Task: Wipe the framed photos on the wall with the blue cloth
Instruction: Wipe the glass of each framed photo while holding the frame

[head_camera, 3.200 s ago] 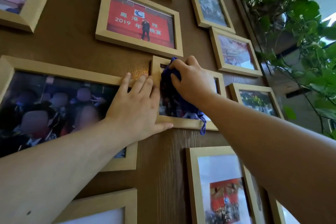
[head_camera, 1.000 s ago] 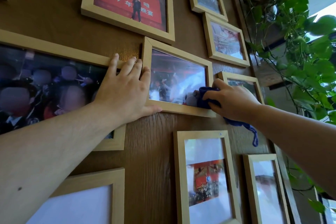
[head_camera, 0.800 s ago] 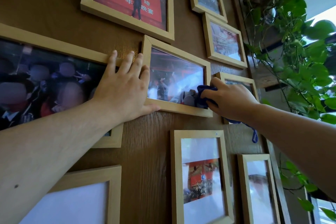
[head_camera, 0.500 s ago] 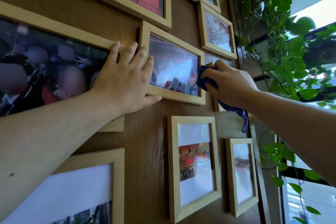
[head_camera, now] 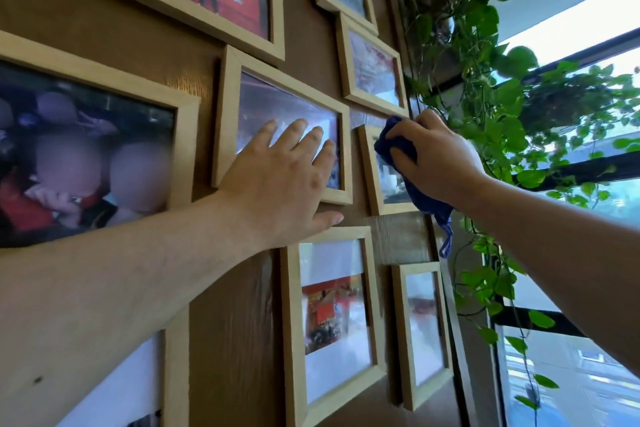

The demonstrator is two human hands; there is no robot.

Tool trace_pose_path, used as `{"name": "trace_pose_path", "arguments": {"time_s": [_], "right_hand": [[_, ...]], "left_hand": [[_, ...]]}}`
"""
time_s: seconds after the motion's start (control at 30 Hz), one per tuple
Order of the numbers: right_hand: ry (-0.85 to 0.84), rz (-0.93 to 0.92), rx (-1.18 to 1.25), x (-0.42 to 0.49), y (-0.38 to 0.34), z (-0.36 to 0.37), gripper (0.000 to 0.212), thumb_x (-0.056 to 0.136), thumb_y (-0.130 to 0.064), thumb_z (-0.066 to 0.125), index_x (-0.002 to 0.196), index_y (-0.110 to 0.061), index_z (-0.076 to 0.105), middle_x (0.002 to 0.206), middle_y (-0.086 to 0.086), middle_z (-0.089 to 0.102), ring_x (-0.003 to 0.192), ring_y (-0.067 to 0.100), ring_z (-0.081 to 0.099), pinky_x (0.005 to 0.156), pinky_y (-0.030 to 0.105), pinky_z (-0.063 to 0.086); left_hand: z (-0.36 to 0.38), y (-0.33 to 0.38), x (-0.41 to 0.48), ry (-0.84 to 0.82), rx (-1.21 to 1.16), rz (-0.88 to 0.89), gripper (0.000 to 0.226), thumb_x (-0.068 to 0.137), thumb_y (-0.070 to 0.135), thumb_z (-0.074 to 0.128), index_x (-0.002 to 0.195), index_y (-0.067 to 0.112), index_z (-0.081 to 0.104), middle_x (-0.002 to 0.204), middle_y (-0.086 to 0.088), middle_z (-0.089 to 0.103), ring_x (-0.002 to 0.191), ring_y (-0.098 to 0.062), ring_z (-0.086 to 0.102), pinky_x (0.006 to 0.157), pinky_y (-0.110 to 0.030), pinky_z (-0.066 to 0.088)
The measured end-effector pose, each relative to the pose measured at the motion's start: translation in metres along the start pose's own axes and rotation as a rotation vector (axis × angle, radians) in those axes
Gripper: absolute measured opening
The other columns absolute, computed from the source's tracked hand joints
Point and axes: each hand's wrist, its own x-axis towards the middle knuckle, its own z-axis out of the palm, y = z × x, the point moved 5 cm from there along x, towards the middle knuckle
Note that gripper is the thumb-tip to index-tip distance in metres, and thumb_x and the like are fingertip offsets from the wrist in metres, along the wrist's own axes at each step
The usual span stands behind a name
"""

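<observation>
Several light wooden photo frames hang on a brown wood-grain wall (head_camera: 228,329). My right hand (head_camera: 438,159) grips the bunched blue cloth (head_camera: 398,146) and presses it on the glass of a small frame (head_camera: 367,170) at centre right; a loose tail of the cloth hangs below my wrist. My left hand (head_camera: 280,177) lies flat with fingers spread over the lower part of the middle frame (head_camera: 277,80), thumb under its bottom edge. It holds nothing.
A big frame (head_camera: 187,135) hangs at the left and a red-banner frame (head_camera: 277,3) above. Two more frames (head_camera: 291,322) (head_camera: 398,333) hang below my hands. A trailing green plant (head_camera: 485,107) hangs just right of the wall edge, before a window (head_camera: 588,392).
My right hand carried the cloth off the middle frame rightward onto the small frame beside it. My left hand slid right, from the gap between frames onto the middle frame's glass.
</observation>
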Motion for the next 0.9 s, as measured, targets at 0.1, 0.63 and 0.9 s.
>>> {"name": "trace_pose_path", "arguments": {"time_s": [0.1, 0.63, 0.9], "right_hand": [[0.028, 0.042, 0.033, 0.0, 0.031, 0.007, 0.025, 0.089, -0.037, 0.054, 0.113, -0.031, 0.055, 0.113, 0.002, 0.05, 0.08, 0.032, 0.057, 0.064, 0.038, 0.05], [0.046, 0.166, 0.235, 0.039, 0.127, 0.103, 0.027, 0.09, -0.037, 0.051, 0.116, -0.031, 0.052, 0.111, 0.003, 0.048, 0.08, 0.028, 0.054, 0.064, 0.038, 0.05], [0.047, -0.015, 0.229, 0.045, 0.099, 0.145, 0.033, 0.092, -0.041, 0.049, 0.123, -0.03, 0.048, 0.115, 0.003, 0.048, 0.079, 0.022, 0.052, 0.059, 0.032, 0.046]], "left_hand": [[0.005, 0.015, 0.02, 0.0, 0.028, 0.016, 0.093, 0.082, 0.076, 0.028, 0.148, 0.011, 0.019, 0.156, -0.016, 0.026, 0.144, -0.033, 0.019, 0.116, -0.051, 0.02], [0.103, 0.093, 0.137, -0.119, 0.142, -0.059, 0.088, 0.085, 0.07, 0.03, 0.143, 0.004, 0.028, 0.15, -0.019, 0.031, 0.14, -0.035, 0.02, 0.114, -0.058, 0.014], [0.132, 0.096, 0.154, -0.154, 0.253, -0.161, 0.117, 0.069, 0.09, 0.024, 0.148, 0.003, 0.016, 0.156, -0.021, 0.018, 0.144, -0.035, 0.009, 0.112, -0.065, 0.0]]}}
